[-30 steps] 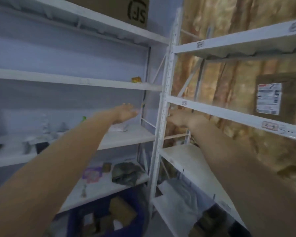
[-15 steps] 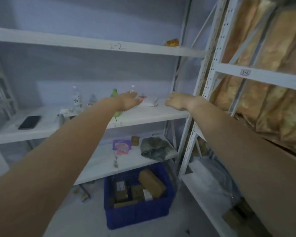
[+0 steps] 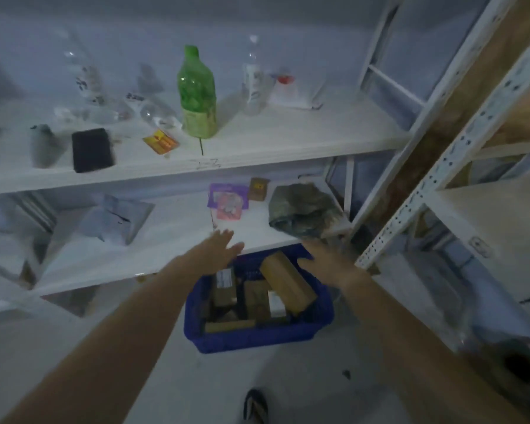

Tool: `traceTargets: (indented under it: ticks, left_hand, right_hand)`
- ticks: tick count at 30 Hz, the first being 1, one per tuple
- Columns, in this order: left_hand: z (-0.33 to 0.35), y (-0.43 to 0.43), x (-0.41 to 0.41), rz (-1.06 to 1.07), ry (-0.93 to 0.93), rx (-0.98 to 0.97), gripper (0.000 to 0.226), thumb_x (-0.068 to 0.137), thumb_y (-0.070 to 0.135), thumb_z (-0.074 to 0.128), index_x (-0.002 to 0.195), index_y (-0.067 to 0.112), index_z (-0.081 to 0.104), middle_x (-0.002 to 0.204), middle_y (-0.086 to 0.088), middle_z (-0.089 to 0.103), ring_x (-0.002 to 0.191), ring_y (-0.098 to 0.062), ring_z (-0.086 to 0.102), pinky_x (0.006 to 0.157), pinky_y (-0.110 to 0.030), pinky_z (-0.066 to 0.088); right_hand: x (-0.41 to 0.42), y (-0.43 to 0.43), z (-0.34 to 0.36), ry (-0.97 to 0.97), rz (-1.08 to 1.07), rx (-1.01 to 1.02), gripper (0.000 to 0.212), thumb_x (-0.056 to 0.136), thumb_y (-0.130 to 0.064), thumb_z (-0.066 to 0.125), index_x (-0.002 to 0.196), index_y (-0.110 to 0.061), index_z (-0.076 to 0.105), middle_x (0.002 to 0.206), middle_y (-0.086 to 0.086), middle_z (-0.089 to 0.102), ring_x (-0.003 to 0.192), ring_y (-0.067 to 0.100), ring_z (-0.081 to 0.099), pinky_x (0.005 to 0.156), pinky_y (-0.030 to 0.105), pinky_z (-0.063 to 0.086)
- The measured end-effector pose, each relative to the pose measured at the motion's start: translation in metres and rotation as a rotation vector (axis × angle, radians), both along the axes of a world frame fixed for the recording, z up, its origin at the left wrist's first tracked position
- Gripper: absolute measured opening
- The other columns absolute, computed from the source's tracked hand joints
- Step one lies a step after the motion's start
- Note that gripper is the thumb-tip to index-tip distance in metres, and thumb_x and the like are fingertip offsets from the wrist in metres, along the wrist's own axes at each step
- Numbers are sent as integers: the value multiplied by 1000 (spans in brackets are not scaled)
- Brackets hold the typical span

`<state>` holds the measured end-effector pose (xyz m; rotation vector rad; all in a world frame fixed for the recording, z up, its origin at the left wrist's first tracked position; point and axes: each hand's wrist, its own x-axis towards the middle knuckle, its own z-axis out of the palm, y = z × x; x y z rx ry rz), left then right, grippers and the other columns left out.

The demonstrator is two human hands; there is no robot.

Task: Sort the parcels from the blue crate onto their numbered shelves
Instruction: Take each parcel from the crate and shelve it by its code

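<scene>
Crate (image 3: 257,338), lower centre: blue. Parcels (image 3: 288,281) inside: brown. Shelves (image 3: 288,142): white. Bottle (image 3: 196,93), upper centre: translucent green. Flat item (image 3: 92,149), left: black. Sachet (image 3: 160,142): yellow-orange. Packet (image 3: 227,198), centre: purple, pink. Bundle (image 3: 303,211): mottled green-grey camouflage.

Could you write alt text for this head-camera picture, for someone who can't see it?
A person's left hand and right hand reach, open and empty, toward a blue crate of brown parcels on the floor. Behind it, white shelves hold a green bottle and clear bottles.

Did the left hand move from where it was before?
Yes. The left hand has gone down: from level with the green bottle to the lower shelf, just above the blue crate.
</scene>
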<state>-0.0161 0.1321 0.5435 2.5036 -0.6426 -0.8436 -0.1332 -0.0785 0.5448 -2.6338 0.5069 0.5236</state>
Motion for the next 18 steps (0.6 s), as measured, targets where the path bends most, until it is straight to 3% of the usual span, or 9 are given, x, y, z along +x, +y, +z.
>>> traceTargets:
  ticks: [3, 6, 8, 11, 14, 16, 18]
  left_hand:
    - [-92, -1, 25, 90, 74, 47, 57, 99, 39, 36, 148, 15, 20, 158, -7, 17, 145, -23, 17, 113, -30, 17]
    - [-175, 8, 38, 152, 186, 94, 55, 98, 38, 39, 146, 14, 26, 155, -9, 24, 144, -24, 20, 112, -34, 22]
    - [-234, 17, 41, 184, 279, 105, 59, 97, 39, 41, 147, 13, 24, 155, -10, 22, 144, -25, 20, 114, -37, 21]
    - [-322, 31, 52, 146, 328, 203, 61, 97, 42, 39, 149, 16, 20, 157, -5, 19, 144, -22, 20, 113, -33, 23]
    - [-402, 30, 78, 180, 409, 212, 64, 96, 43, 41, 150, 20, 15, 158, -1, 17, 144, -20, 20, 113, -31, 22]
    - [-451, 23, 98, 272, 439, 165, 63, 95, 39, 45, 149, 18, 21, 155, -5, 26, 139, -23, 30, 109, -32, 27]
    - [-501, 18, 113, 328, 452, 126, 59, 95, 39, 45, 147, 17, 28, 148, -9, 37, 127, -26, 43, 98, -31, 35]
  right_hand:
    - [18, -27, -83, 122, -30, 6, 55, 102, -31, 36, 151, -13, 21, 158, 6, 22, 146, 26, 22, 116, 40, 23]
    - [32, -30, -165, 170, -106, 99, 50, 97, -32, 47, 142, -12, 38, 141, 11, 47, 130, 29, 46, 104, 38, 39]
    - [39, -26, -224, 246, -65, 155, 43, 96, -33, 48, 135, -16, 43, 130, 8, 53, 120, 27, 53, 95, 33, 44]
    - [53, -17, -311, 367, -9, 231, 55, 99, -37, 40, 148, -16, 29, 152, 2, 32, 139, 22, 33, 113, 36, 31]
    - [68, -10, -392, 483, -9, 319, 60, 100, -43, 36, 152, -18, 20, 161, -2, 15, 149, 16, 12, 119, 35, 15]
    - [80, -6, -441, 532, -75, 389, 64, 100, -46, 35, 154, -20, 14, 162, -4, 6, 150, 15, 2, 120, 34, 10]
    - [97, 0, -489, 548, -113, 434, 63, 100, -46, 34, 154, -20, 13, 162, -4, 6, 150, 16, 3, 121, 36, 11]
